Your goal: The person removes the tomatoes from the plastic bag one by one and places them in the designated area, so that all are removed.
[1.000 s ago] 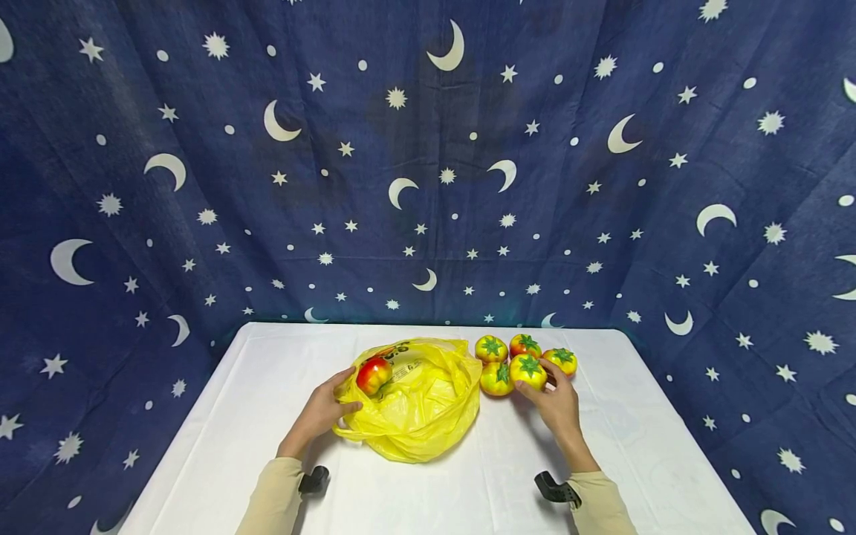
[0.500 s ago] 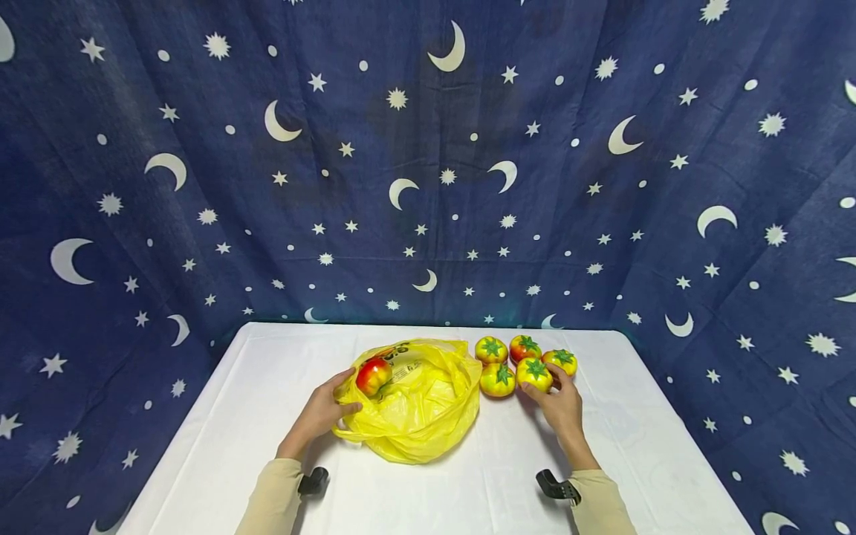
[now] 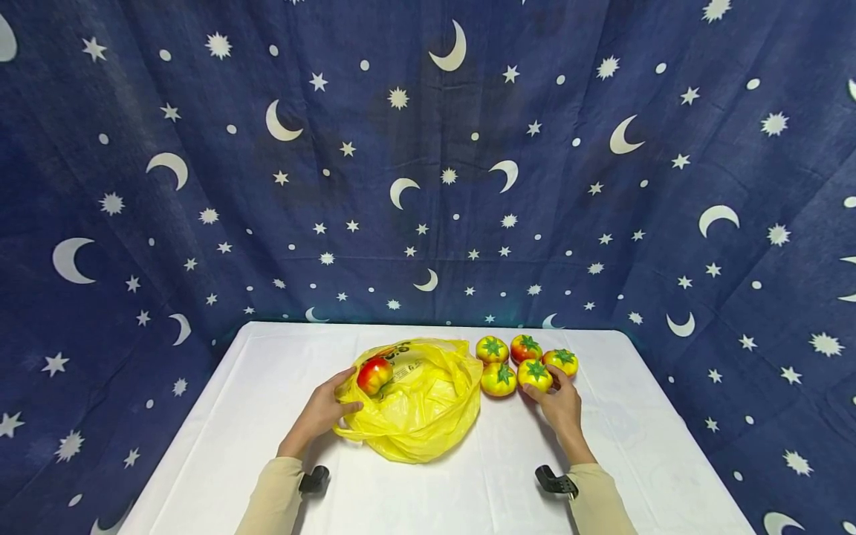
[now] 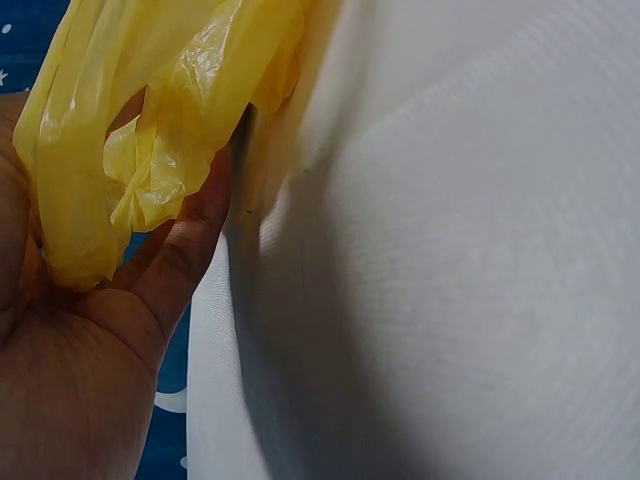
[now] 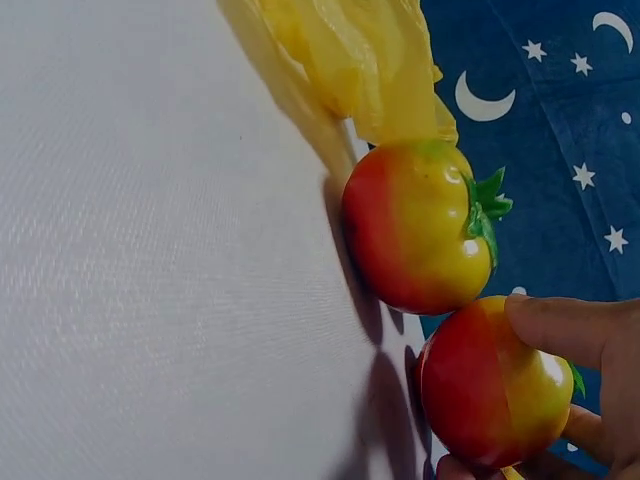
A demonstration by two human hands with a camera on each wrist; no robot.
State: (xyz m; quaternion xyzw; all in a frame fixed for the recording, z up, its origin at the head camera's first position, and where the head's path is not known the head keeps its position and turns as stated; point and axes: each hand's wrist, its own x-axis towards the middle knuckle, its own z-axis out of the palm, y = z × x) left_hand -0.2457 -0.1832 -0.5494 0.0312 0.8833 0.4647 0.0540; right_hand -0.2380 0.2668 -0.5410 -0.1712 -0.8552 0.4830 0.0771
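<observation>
My left hand (image 3: 324,406) holds the left rim of a yellow plastic bag (image 3: 421,438), thumb at the near side and fingers behind; in the left wrist view the bag's folds (image 4: 165,150) lie between them. Inside the bag's left side rests a red and yellow toy tomato (image 3: 374,376). My right hand (image 3: 563,409) grips another toy tomato (image 3: 535,376), red below and yellow on top with green leaves. In the right wrist view my thumb presses the yellow side of this tomato (image 5: 490,390). Beside it on the left sits a similar tomato (image 3: 498,380).
Behind the gripped tomato sit more toy tomatoes: one back left (image 3: 492,349), a redder one in the middle (image 3: 525,348), and one at the right (image 3: 562,362). All stand on the white-covered table (image 3: 428,498). A blue star-and-moon curtain (image 3: 428,163) hangs behind and around.
My right hand has shifted slightly right with its tomato, opening a small gap from the tomato at its left. My left hand and the bag have stayed put.
</observation>
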